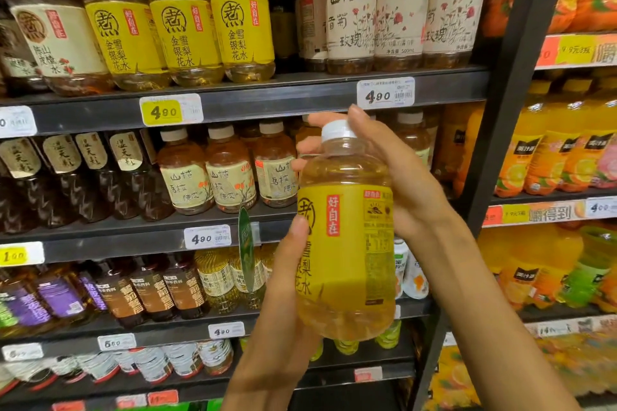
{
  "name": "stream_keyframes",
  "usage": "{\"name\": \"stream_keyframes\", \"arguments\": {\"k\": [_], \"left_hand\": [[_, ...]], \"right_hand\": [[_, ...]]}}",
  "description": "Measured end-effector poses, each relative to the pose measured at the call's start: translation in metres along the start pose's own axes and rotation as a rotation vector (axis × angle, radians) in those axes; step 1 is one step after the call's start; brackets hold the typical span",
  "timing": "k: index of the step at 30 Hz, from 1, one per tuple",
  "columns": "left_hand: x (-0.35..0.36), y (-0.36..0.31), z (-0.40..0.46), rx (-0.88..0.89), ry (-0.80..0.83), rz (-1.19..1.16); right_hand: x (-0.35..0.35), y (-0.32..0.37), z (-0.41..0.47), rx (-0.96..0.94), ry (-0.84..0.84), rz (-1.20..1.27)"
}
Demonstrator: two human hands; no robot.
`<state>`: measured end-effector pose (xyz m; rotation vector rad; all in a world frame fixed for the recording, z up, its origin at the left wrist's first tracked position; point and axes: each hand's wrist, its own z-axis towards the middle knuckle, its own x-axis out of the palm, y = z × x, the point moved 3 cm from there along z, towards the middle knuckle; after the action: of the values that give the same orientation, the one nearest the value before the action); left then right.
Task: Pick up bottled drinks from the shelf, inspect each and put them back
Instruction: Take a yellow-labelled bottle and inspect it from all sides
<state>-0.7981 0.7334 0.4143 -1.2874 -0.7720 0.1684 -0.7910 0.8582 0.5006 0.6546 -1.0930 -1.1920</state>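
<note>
A clear bottle with a yellow label, pale yellow drink and a white cap is held upright in front of the shelves. My left hand cups its lower body, thumb pressed on the label's left side. My right hand wraps the shoulder and neck from behind, one finger over the cap. Three matching yellow-label bottles stand on the top shelf at upper left.
Dark metal shelves carry rows of bottled teas with white price tags. White-label bottles stand at the top right. A dark upright post separates a bay of orange juice bottles on the right. A green hanging tag sticks out mid-shelf.
</note>
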Motion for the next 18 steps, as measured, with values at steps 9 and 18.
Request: {"name": "stream_keyframes", "arguments": {"k": [9,18], "left_hand": [[-0.007,0.0,-0.002,0.111,-0.111,0.308],[-0.001,0.0,0.0,0.083,-0.004,0.125]], "right_hand": [[-0.01,-0.002,-0.006,-0.076,-0.159,-0.12],[-0.018,-0.01,-0.007,0.064,-0.145,-0.046]]}}
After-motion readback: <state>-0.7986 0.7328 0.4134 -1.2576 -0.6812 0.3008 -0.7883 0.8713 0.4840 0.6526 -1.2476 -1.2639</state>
